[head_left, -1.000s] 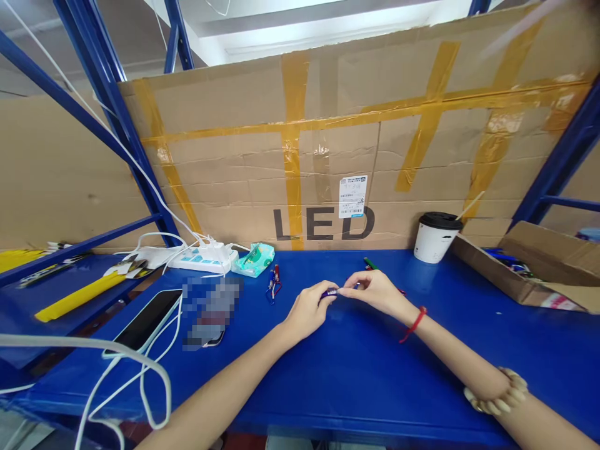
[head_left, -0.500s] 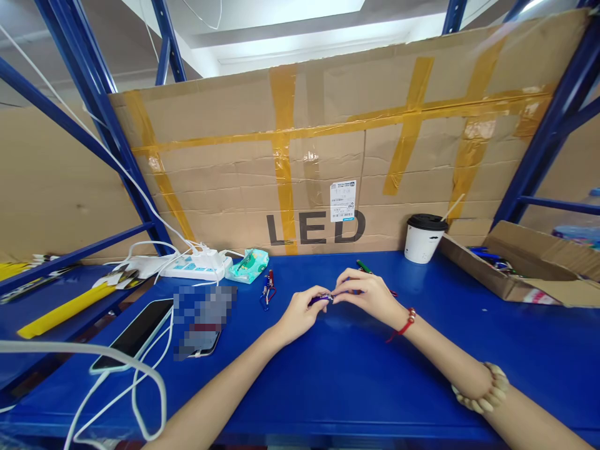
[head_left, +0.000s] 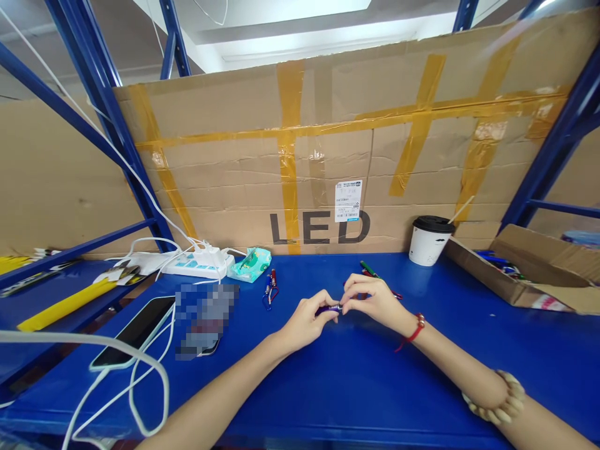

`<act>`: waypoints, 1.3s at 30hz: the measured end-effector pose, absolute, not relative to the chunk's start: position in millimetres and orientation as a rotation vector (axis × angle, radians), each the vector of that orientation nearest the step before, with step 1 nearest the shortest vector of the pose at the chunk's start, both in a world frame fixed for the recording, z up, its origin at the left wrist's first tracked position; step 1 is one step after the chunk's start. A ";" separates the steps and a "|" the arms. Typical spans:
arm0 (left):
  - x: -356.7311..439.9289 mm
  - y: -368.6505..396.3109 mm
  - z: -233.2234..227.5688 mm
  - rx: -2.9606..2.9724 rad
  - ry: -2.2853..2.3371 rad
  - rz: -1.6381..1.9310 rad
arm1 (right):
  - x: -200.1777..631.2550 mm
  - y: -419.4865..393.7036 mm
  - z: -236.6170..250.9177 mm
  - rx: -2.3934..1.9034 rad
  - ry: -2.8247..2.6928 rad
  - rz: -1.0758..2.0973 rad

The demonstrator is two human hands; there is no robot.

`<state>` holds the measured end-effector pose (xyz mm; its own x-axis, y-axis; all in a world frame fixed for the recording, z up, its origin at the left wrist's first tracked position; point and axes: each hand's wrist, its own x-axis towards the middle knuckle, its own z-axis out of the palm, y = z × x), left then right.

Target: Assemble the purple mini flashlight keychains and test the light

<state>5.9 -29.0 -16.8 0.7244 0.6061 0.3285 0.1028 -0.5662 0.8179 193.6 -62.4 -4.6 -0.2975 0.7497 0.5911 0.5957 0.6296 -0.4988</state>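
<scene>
My left hand [head_left: 307, 323] is closed around a small, dark purple-blue tube [head_left: 329, 309] that looks like a mini flashlight. A shiny silver band shows near its right end. The fingertips of my right hand [head_left: 370, 299] pinch together at that end, partly hiding it. Behind my right hand lie a green slim piece [head_left: 368, 269] and some red ones, half covered by the hand. To the left of my hands, a blue and a red tube with carabiner clips [head_left: 270, 289] rest on the blue tabletop [head_left: 300, 387].
An open cardboard box [head_left: 497, 281] with blue and other coloured pieces sits at right, beside a lidded paper cup [head_left: 429, 242]. At left are a power strip [head_left: 199, 265], a green tissue pack [head_left: 250, 264], a phone [head_left: 135, 331] and looping white cables [head_left: 162, 387]. A cardboard panel [head_left: 234, 181] stands behind.
Both hands have come slightly lower and to the right in the view, the tube still between them. The whole scene has shifted a little as the head moved.
</scene>
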 end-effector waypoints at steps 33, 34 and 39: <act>10.9 -37.4 -21.2 2.108 0.599 0.816 | 189.8 -63.1 1.2 -1.344 -1.821 0.713; 10.7 -38.4 -21.6 2.114 0.604 0.818 | 189.0 -64.0 0.6 -1.350 -1.807 0.740; 8.7 -38.0 -22.8 2.184 0.601 0.802 | 184.2 -66.8 -1.5 -1.389 -1.703 0.850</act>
<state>8.7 -38.0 -22.8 0.6975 0.6201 0.3593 0.1705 -0.6305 0.7572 184.2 -66.8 -1.5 -0.1144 0.9824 0.1478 0.4723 0.1846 -0.8619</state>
